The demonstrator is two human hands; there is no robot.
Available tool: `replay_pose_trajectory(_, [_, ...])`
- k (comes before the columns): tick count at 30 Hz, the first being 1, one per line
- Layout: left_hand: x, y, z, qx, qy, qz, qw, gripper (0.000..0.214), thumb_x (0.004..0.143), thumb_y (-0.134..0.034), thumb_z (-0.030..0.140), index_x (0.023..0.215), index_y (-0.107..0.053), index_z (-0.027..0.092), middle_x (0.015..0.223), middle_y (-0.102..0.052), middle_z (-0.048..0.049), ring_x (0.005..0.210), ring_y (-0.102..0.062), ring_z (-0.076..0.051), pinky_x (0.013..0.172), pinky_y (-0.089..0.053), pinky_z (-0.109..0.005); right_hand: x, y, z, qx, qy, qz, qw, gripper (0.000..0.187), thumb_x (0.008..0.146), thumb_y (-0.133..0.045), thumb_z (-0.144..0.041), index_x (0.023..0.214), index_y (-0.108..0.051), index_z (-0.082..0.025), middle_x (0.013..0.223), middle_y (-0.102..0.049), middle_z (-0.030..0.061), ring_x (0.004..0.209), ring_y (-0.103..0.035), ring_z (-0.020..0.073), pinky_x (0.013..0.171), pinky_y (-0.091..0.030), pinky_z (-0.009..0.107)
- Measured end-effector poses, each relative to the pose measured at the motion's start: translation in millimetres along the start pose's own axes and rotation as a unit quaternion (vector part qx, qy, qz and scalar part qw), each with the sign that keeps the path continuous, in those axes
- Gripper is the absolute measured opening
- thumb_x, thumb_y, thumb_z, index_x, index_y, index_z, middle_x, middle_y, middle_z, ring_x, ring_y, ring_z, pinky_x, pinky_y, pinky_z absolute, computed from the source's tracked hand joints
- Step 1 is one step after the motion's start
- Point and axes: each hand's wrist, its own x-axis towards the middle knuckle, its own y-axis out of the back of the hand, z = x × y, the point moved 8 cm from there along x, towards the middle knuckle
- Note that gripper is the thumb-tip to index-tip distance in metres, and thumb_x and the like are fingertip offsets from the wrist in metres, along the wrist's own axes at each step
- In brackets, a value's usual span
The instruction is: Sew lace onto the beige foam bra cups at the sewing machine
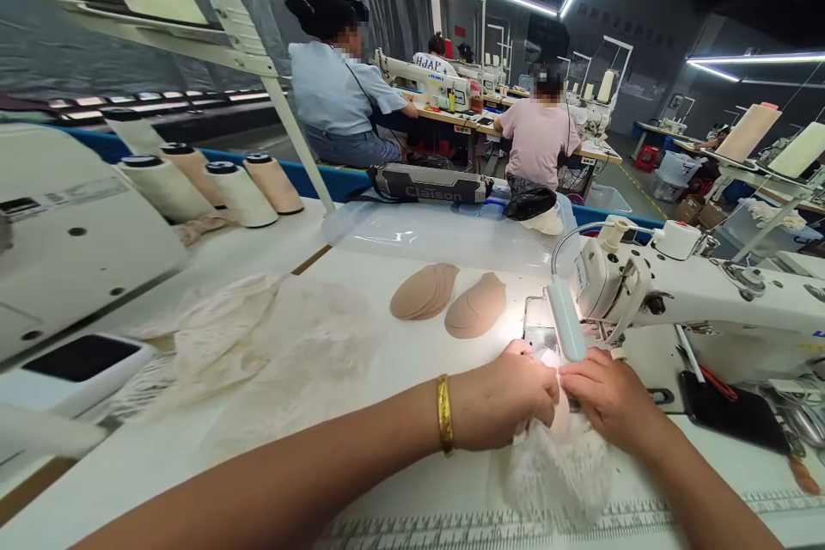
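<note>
A white sewing machine (644, 275) stands at the right, its lamp (567, 326) lighting the needle area. My left hand (516, 395), with a gold bangle at the wrist, is closed on pale lace fabric (560, 481) just in front of the needle area. Close beside it, my right hand (609, 395) pinches the same work from the right. A beige piece (560, 417) shows between the hands above the gathered lace. Fingertips and lamp hide the needle and presser foot. Beyond my left hand lie a stack of beige cup-shaped pieces (424, 292) and a second beige cup piece (477, 306).
Sheer cream lace (271, 344) spreads over the table's left. Several thread cones (223, 189) stand behind it. A black phone-like slab (735, 412) lies at the right, and a ruler strip (490, 528) runs along the front edge. Co-workers (345, 94) sit at machines ahead.
</note>
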Motion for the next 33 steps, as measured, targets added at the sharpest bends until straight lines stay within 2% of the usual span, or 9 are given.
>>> replay_pose_trajectory(6, [3, -5.3, -1, -0.020, 0.004, -0.005, 1.000, 0.036, 0.062, -0.061, -0.008, 0.079, -0.072, 0.022, 0.107, -0.076, -0.0030, 0.089, -0.066, -0.021, 0.101, -0.037, -0.041, -2, -4, 12, -0.033, -0.047, 0.015, 0.998, 0.028, 0.094, -0.048, -0.004, 0.096, -0.070, -0.022, 0.086, -0.068, 0.0042, 0.090, -0.058, 0.0203, 0.065, -0.040, 0.027])
replay_pose_trajectory(11, [4, -6.2, -5, -0.017, 0.013, 0.006, 1.000, 0.039, 0.061, -0.058, -0.008, 0.081, -0.072, 0.022, 0.108, -0.077, -0.0023, 0.090, -0.067, -0.021, 0.097, -0.037, -0.041, -6, -8, 20, -0.048, -0.072, 0.011, 0.996, 0.034, 0.091, -0.047, -0.001, 0.103, -0.069, -0.023, 0.092, -0.069, 0.0034, 0.094, -0.060, 0.0210, 0.064, -0.037, 0.028])
replay_pose_trajectory(17, [5, -6.1, -6, -0.021, 0.011, 0.012, 1.000, 0.040, 0.062, -0.059, -0.008, 0.085, -0.073, 0.022, 0.113, -0.076, -0.0028, 0.088, -0.067, -0.021, 0.093, -0.037, -0.041, -5, -8, 22, -0.063, -0.076, 0.005, 0.995, 0.032, 0.090, -0.048, 0.000, 0.099, -0.068, -0.024, 0.098, -0.072, 0.0034, 0.098, -0.061, 0.0219, 0.069, -0.040, 0.029])
replay_pose_trajectory(25, [4, -4.4, -5, -0.020, 0.006, 0.007, 1.000, 0.040, 0.060, -0.059, -0.008, 0.084, -0.072, 0.022, 0.111, -0.077, -0.0014, 0.088, -0.068, -0.021, 0.090, -0.038, -0.039, -8, -12, 22, -0.088, -0.074, -0.008, 0.993, 0.029, 0.091, -0.048, -0.002, 0.097, -0.067, -0.023, 0.098, -0.071, 0.0048, 0.095, -0.061, 0.0218, 0.064, -0.037, 0.030])
replay_pose_trajectory(33, [6, 2.7, -13, -0.034, -0.005, 0.006, 0.999, 0.037, 0.064, -0.059, -0.008, 0.083, -0.071, 0.022, 0.111, -0.078, -0.0015, 0.094, -0.069, -0.023, 0.094, -0.035, -0.042, -7, -12, 24, -0.087, -0.083, -0.005, 0.993, 0.030, 0.091, -0.049, -0.003, 0.099, -0.069, -0.024, 0.094, -0.069, 0.0037, 0.086, -0.059, 0.0201, 0.068, -0.039, 0.028])
